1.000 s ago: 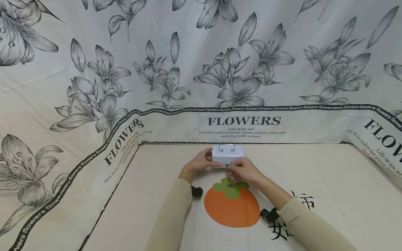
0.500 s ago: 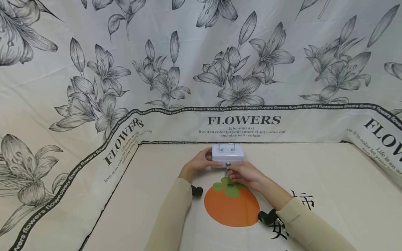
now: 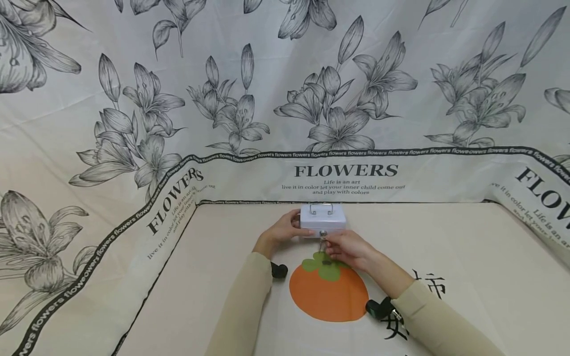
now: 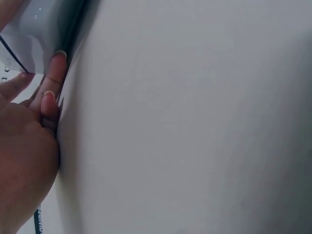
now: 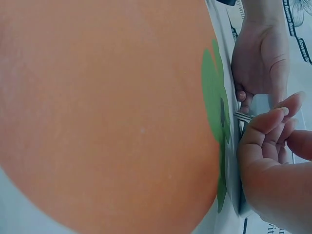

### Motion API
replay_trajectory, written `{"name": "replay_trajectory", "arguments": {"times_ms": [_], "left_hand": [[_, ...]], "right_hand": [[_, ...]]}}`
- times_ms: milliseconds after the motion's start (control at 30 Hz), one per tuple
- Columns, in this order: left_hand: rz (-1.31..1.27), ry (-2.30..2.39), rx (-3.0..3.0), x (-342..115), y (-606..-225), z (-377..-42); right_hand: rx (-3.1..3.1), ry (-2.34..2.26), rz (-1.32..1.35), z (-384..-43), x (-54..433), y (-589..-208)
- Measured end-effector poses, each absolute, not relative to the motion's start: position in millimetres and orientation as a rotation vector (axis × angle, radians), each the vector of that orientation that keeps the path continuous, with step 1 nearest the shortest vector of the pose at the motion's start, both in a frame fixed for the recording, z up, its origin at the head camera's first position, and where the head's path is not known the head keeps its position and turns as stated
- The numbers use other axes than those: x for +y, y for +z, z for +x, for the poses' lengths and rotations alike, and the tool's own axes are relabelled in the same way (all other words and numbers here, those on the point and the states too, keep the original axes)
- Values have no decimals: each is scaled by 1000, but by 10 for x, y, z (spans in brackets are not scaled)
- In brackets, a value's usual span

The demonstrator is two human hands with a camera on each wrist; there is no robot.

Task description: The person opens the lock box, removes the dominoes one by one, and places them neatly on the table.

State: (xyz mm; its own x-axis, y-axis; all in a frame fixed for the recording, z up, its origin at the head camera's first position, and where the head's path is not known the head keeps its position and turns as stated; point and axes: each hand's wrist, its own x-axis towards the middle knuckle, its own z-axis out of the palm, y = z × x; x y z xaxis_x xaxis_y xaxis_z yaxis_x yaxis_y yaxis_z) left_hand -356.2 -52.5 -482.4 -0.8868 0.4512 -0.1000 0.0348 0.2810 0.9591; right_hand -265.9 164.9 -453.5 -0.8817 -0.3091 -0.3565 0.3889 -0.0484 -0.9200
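Observation:
A small white cash box (image 3: 322, 220) with a wire handle on its lid stands at the back of the table, its lid down. On its front is a round silver lock (image 3: 323, 233). My left hand (image 3: 283, 229) grips the box's left side, thumb along the front and fingers behind; in the left wrist view, fingertips (image 4: 59, 61) touch its wall. Just below the lock, my right hand (image 3: 349, 247) has curled fingers pinching small silver keys (image 5: 242, 117), which hang beneath the fingertips. Whether a key is in the lock is too small to tell.
The pale tablecloth (image 3: 213, 277) bears an orange persimmon print (image 3: 328, 296) and black characters. Behind the box rises a flower-printed cloth wall (image 3: 249, 180). Black wrist devices (image 3: 378, 308) sit beside both forearms.
My right hand has moved slightly down and away from the lock, so the lock shows more fully. The left hand and the box stay in place.

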Motion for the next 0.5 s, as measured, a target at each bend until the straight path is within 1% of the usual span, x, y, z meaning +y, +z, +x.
{"name": "replay_trajectory", "arguments": {"times_ms": [233,500], "left_hand": [[458,1645,2201,-528,-4831,-3565],[441,1637,2209,-528,-4846,-3556]], "right_hand": [[1978,-1831,66,-2613,1684,-4469],[2325,-1551,-118,-2511,1871,-4327]]}}
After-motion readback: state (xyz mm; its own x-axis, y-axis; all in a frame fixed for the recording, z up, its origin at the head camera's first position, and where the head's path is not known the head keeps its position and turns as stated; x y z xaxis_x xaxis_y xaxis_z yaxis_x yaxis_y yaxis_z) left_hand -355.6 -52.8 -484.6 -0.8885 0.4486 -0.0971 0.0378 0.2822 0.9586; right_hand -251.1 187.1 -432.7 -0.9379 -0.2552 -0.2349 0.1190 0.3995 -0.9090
